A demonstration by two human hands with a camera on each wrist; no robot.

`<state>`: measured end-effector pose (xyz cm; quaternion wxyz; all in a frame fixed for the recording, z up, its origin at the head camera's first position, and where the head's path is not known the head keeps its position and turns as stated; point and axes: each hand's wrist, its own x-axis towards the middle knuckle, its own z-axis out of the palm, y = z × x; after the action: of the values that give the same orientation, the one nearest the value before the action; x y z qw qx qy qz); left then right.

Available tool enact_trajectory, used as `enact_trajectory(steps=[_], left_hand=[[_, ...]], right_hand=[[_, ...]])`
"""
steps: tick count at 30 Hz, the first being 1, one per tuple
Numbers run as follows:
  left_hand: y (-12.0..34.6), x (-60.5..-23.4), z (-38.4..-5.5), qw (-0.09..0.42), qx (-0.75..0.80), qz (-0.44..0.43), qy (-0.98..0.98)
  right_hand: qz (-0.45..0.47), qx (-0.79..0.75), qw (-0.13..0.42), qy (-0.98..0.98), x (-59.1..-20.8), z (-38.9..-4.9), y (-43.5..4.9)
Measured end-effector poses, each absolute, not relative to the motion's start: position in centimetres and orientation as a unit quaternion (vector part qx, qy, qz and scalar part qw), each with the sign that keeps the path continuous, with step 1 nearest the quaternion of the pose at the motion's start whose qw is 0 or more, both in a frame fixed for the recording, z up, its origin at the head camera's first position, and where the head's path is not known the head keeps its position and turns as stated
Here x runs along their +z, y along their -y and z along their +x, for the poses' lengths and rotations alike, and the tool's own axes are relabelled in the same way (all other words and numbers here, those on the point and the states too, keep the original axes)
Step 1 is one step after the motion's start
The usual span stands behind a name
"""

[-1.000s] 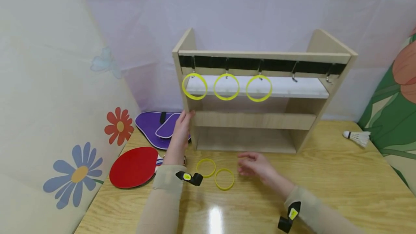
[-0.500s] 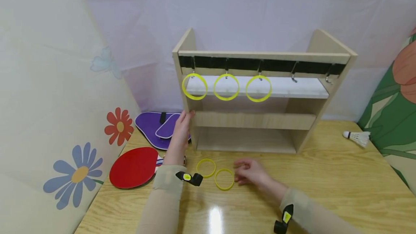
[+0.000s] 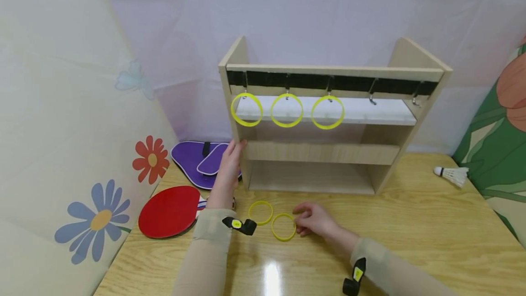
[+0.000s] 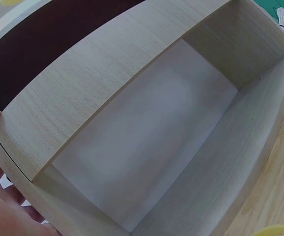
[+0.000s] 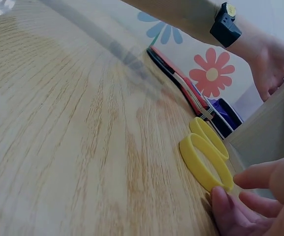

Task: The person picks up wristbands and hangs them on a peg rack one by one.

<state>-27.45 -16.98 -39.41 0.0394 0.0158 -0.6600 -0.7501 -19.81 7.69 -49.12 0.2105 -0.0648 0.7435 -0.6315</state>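
A small wooden shelf [image 3: 320,152] stands on the table. My left hand [image 3: 228,168] grips its left side panel, thumb on the inner side and fingers outside in the left wrist view. Two yellow wristbands lie on the table: a nearer wristband [image 3: 283,240] and a farther wristband [image 3: 260,202]. My right hand [image 3: 315,220] is at the nearer wristband's right edge. In the right wrist view, its thumb [image 5: 221,201] is at the band's end, with the fingers spread apart from it. Three more bands, a left band [image 3: 246,125], middle band [image 3: 286,126] and right band [image 3: 327,128], hang from hooks.
Two bare hooks, one hook [image 3: 372,99] and another hook [image 3: 416,100], are on the shelf's black strip. A red table-tennis paddle [image 3: 168,212] and purple case [image 3: 191,161] lie left. A shuttlecock [image 3: 452,174] lies right. Fabric hangs behind.
My right hand has moved left and slightly toward me, up to the nearer wristband's edge. The left hand keeps its grip on the shelf, and the bands stay where they were.
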Motion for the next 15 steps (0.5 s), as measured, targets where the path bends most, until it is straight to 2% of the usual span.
enact_trajectory(steps=[15], left_hand=[[16.96,-39.28,-27.34,0.041,-0.746,0.017,0.664]], right_hand=[[-0.064,-0.597,0.183,-0.778,-49.44,-19.78,-7.01]])
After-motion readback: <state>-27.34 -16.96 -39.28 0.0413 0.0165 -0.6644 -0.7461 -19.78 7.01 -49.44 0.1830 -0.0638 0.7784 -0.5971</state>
